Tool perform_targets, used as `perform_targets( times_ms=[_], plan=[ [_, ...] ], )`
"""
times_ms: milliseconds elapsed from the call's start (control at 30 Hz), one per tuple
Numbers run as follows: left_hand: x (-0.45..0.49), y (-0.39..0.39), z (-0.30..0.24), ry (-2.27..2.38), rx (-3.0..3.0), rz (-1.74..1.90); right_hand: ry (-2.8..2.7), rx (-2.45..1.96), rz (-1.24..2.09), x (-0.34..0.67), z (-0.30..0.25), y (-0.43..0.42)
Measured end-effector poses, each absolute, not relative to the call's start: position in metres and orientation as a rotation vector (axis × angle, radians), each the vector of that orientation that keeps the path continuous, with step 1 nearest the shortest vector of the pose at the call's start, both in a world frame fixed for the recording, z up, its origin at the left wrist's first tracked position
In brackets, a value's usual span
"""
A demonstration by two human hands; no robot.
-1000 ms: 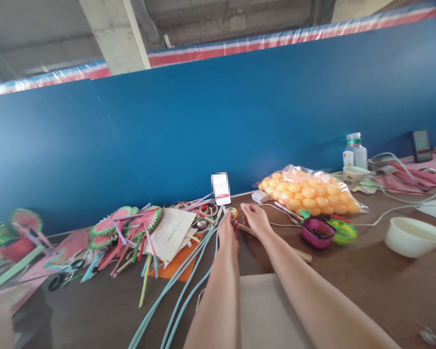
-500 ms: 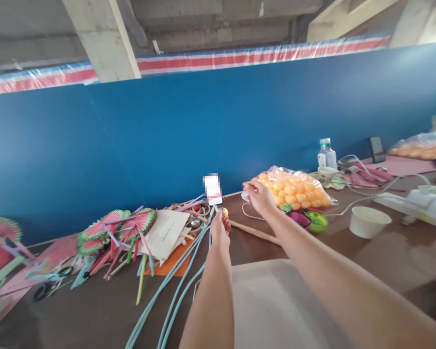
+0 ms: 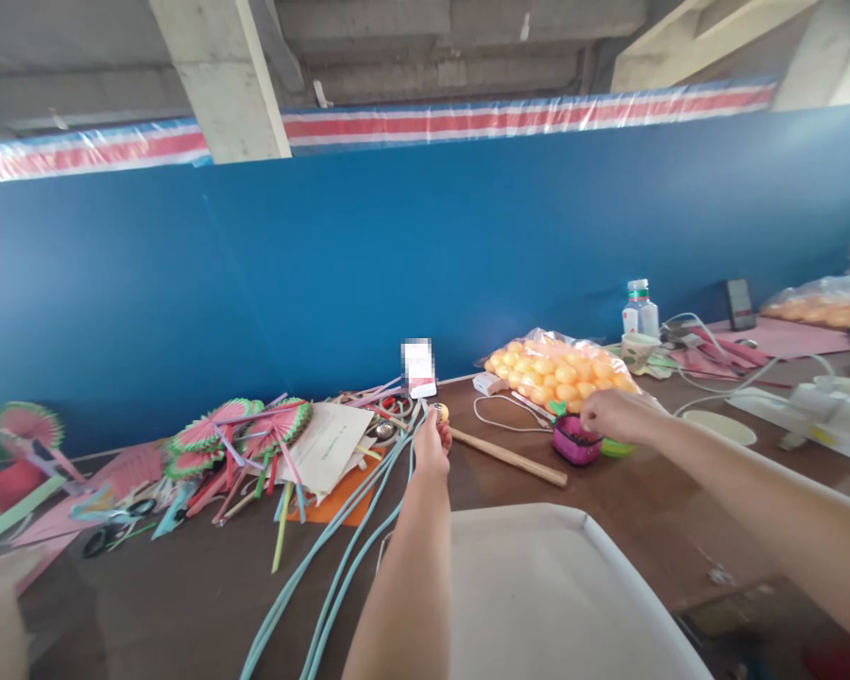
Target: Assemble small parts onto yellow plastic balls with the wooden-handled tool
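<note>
My left hand [image 3: 432, 444] is stretched forward over the brown table [image 3: 184, 595], its fingers closed on a small orange ball [image 3: 440, 413]. Light blue tubes [image 3: 340, 557] run beside that arm. My right hand [image 3: 611, 416] reaches to the right with curled fingers, directly above a small purple box [image 3: 573, 442] and a green lid [image 3: 615, 448]. Whether it holds anything I cannot make out. A clear bag of orange balls [image 3: 559, 373] lies just behind it. A wooden stick [image 3: 508, 457] rests between my two hands.
A white tray [image 3: 538, 595] lies near me between my arms. Paper fans [image 3: 245, 425], colored strips and scissors [image 3: 106, 538] clutter the left. A white bowl [image 3: 719, 427], a bottle [image 3: 639, 307], cables and a power strip [image 3: 814, 401] sit to the right. A blue wall [image 3: 397, 255] backs the table.
My right hand has swung from beside the left hand, past the bag of balls, down to the purple box. The left hand has kept the ball in place. The view shifted slightly.
</note>
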State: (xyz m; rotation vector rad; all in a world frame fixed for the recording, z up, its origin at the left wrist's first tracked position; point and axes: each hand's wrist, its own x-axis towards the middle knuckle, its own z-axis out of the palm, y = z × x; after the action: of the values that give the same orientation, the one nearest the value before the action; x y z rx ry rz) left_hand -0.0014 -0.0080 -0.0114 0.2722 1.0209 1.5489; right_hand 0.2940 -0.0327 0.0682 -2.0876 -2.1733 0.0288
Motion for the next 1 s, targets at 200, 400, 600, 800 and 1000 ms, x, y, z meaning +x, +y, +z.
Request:
perform_targets(
  times_ms=[200,400,600,800,1000],
  plan=[
    [-0.001,-0.006,-0.009,1.053,0.257,1.537,-2.3,-2.127,0.139,0.272,0.069,-0.036],
    [0.0,-0.003,-0.008,1.068,0.261,1.527,-2.374,-2.164,0.19,0.259,0.07,-0.029],
    [0.0,-0.001,-0.01,1.075,0.276,1.522,-2.471,-2.154,0.149,0.258,0.066,-0.021],
    [0.001,-0.001,-0.008,1.077,0.274,1.518,-2.409,-2.141,0.233,0.26,0.068,-0.024],
    [0.001,-0.003,-0.009,1.073,0.277,1.524,-2.337,-2.083,0.263,0.272,0.057,-0.02]
  ],
)
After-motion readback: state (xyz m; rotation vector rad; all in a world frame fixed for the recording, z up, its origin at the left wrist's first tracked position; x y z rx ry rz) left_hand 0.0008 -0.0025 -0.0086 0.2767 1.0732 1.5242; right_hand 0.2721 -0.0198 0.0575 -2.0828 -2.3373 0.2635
